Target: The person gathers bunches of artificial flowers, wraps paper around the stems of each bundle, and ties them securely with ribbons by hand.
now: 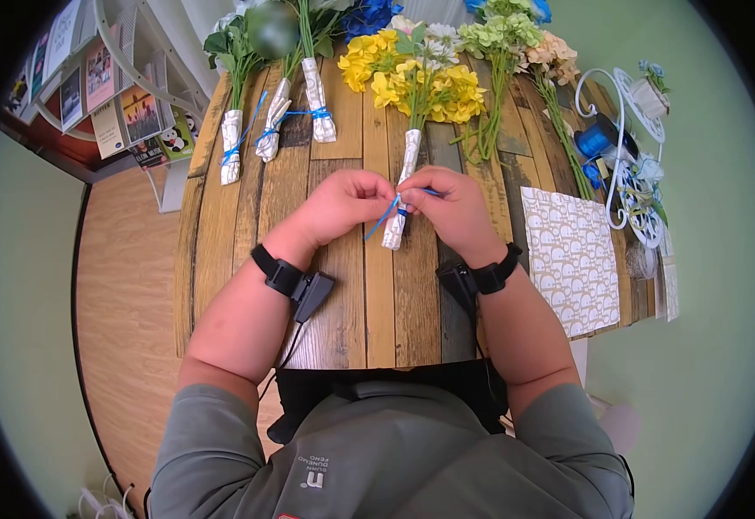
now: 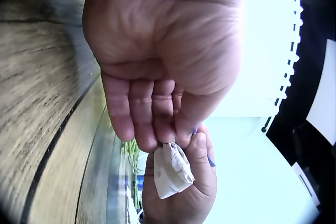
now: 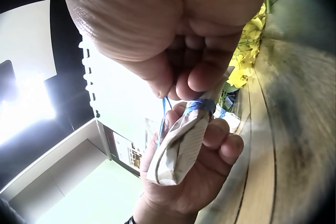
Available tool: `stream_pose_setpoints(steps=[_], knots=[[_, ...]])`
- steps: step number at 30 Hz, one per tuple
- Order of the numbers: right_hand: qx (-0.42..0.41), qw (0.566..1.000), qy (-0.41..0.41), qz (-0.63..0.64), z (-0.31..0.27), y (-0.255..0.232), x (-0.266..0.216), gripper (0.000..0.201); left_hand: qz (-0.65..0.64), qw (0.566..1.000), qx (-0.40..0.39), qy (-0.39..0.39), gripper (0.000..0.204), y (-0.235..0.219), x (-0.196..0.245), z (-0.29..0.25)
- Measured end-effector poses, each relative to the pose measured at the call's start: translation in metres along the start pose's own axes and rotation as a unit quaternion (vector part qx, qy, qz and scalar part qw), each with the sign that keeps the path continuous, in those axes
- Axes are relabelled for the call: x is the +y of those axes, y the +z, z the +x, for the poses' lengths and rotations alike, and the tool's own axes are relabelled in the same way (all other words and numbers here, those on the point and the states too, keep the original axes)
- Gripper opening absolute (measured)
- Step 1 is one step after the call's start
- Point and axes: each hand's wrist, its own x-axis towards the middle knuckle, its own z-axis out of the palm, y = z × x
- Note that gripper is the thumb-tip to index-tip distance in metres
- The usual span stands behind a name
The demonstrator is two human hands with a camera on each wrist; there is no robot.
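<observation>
Head view shows you that the wrapped bouquet (image 1: 392, 234) is in the middle of the worktop (image 1: 380, 303), between your two hands; its yellow flowers (image 1: 455, 97) point to the far side, and its white paper end is near you, slightly to the left. Your left hand (image 1: 349, 201) is narrow: the thumb and fingertips pinch the blue ribbon (image 1: 381, 221) close to the paper. Your right hand (image 1: 454, 210) is narrow too, and it pinches the same ribbon from the right side; one loose end hangs to the near left. Right wrist view lets you see the blue band (image 3: 199, 106) which goes around the paper, just beside your fingertips.

At the far left, you have three finished bundles (image 1: 318, 105), also wrapped and tied with blue. Green flowers (image 1: 500, 36) with bare stems lie at the far right, and peach flowers (image 1: 553, 57) are beside them. To the right of your right hand you find a patterned sheet (image 1: 570, 259), and farther, a blue spool (image 1: 596, 138) near a white metal stand (image 1: 617, 95).
</observation>
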Motion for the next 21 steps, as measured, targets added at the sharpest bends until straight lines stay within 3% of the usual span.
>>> stream_pose_setpoints(steps=[4,6,7,9,13,16,18,19,21], knots=[[-0.03,0.999,0.029,0.03,0.001,-0.003,-0.001,0.007,-0.041,0.998,-0.048,-0.025,0.015,-0.004,-0.005,0.002],[-0.05,0.997,0.044,0.04,0.002,-0.004,-0.002,0.007,-0.211,0.977,-0.03,-0.033,0.015,-0.005,-0.011,0.003],[-0.057,0.996,0.046,0.046,0.002,-0.004,-0.002,0.007,-0.211,0.977,-0.029,-0.032,0.015,-0.004,-0.008,0.002],[-0.064,0.995,0.048,0.051,0.002,-0.005,-0.001,0.007,-0.086,0.994,-0.038,-0.051,0.01,-0.001,-0.002,0.0],[-0.075,0.997,0.028,0.01,0.002,-0.008,0.0,0.006,-0.012,0.998,-0.042,-0.038,0.007,0.0,-0.003,0.0],[-0.066,0.997,0.008,-0.034,0.002,-0.008,-0.001,0.007,0.065,0.998,0.019,0.01,0.009,0.003,-0.01,0.002],[-0.057,0.997,-0.003,-0.061,0.001,-0.006,-0.003,0.007,0.225,0.962,0.118,0.1,0.01,0.009,-0.011,0.001],[-0.059,0.993,-0.043,-0.097,0.0,-0.004,-0.004,0.007,0.225,0.962,0.118,0.1,0.01,0.012,-0.009,0.0],[-0.061,0.986,-0.082,-0.133,-0.001,-0.001,-0.008,0.008,0.34,0.909,0.167,0.174,0.01,0.018,-0.003,-0.004]])
